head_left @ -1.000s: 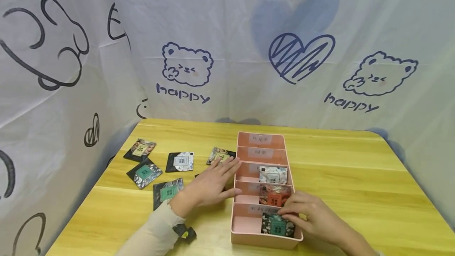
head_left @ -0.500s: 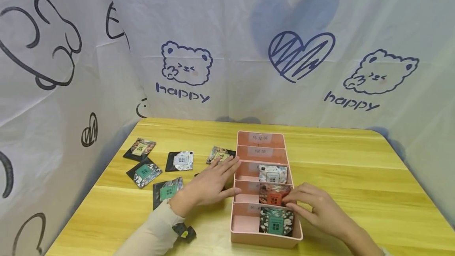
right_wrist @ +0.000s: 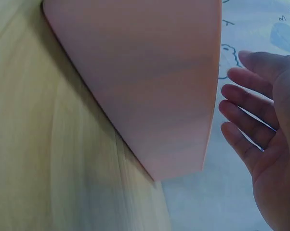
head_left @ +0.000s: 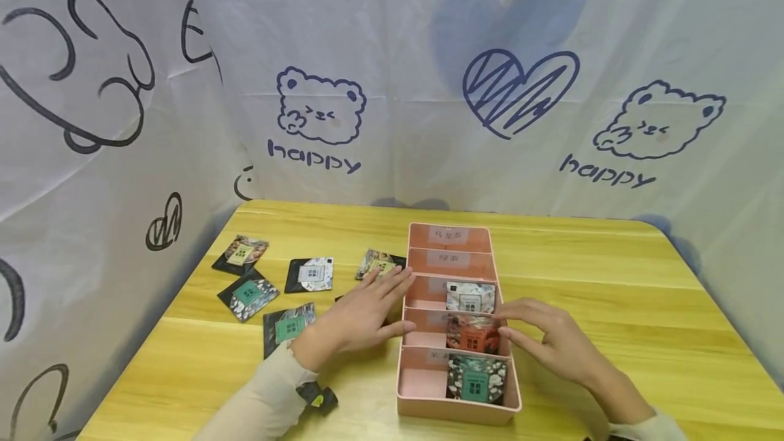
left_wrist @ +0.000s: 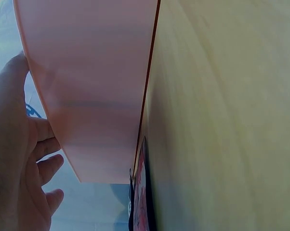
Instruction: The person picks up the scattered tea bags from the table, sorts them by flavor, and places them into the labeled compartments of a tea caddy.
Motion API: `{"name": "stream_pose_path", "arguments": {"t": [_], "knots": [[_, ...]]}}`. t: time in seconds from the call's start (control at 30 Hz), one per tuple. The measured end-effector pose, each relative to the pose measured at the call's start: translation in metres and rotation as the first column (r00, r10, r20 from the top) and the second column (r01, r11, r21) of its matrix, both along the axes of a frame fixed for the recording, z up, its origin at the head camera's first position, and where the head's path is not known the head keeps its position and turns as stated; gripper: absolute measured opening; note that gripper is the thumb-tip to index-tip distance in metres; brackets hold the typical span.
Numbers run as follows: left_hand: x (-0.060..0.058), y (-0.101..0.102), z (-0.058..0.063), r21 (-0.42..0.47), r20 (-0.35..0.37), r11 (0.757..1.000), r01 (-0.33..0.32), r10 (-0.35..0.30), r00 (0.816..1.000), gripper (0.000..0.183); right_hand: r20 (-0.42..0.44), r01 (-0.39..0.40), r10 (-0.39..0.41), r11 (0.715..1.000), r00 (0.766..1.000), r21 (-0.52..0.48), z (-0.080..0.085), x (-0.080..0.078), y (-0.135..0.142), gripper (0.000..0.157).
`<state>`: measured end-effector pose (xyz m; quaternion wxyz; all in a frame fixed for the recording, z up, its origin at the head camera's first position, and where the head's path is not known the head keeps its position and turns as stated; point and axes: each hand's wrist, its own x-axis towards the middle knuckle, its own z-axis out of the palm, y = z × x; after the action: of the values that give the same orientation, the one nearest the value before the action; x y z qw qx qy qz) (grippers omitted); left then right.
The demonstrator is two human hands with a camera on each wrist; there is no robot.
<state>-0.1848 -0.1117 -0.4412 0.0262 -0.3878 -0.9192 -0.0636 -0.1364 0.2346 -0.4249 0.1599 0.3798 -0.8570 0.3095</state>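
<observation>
Head view: the right hand (head_left: 554, 342) has moved off the green-labelled, dark patterned square sachet (head_left: 476, 378), leaving it unheld in the nearest compartment of the pink plastic box (head_left: 453, 411); its loose fingers hold nothing, beside the right rim. The left hand (head_left: 364, 315), fingers relaxed, touches the left rim. Yellow wood-grain table (head_left: 625, 305) extends rightward.

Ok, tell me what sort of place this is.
Probably a makeshift filming booth: a white, cartoon-patterned cloth backdrop hangs behind a yellow wood-grain table bearing a pink, rectangular compartment box.
</observation>
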Motion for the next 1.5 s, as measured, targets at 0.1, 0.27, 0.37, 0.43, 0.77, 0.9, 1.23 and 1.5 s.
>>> {"name": "stream_pose_path", "arguments": {"t": [0.1,0.27,0.37,0.43,0.77,0.9,1.23,1.5], "knots": [[0.0,0.0,0.001,0.003,0.001,1.0,-0.001,0.001,1.0,0.085,-0.023,-0.001,0.002,1.0,1.0,0.03,-0.001,-0.005,0.002,0.033],[0.0,0.0,0.002,0.01,0.0,1.0,-0.003,0.003,1.0,0.085,-0.057,0.014,-0.006,0.99,0.998,0.141,-0.001,-0.01,0.003,0.049],[0.0,0.0,0.003,0.01,-0.003,1.0,0.0,0.0,1.0,0.085,-0.09,0.008,0.013,0.973,0.996,0.232,0.0,-0.012,0.004,0.061],[0.001,0.0,0.004,0.007,0.0,1.0,0.0,0.0,1.0,0.085,-0.115,-0.003,0.038,0.958,0.993,0.286,-0.001,-0.013,0.004,0.068],[0.001,0.0,0.002,0.003,0.005,1.0,0.008,-0.008,1.0,0.085,-0.151,-0.004,0.069,0.919,0.986,0.394,-0.012,-0.012,0.005,0.079],[0.001,0.001,0.002,0.004,0.006,1.0,0.01,-0.01,1.0,0.085,-0.154,0.014,0.051,0.918,0.987,0.396,-0.015,-0.008,0.006,0.081],[0.0,0.001,0.002,0.035,0.029,0.999,0.013,-0.014,0.999,0.085,-0.109,0.029,0.015,0.919,0.994,0.393,-0.016,-0.001,0.007,0.08],[0.0,-0.001,0.005,0.03,0.05,0.999,0.017,-0.018,0.999,0.087,-0.064,0.041,-0.017,0.917,0.998,0.397,-0.016,0.0,0.004,0.079]]}}
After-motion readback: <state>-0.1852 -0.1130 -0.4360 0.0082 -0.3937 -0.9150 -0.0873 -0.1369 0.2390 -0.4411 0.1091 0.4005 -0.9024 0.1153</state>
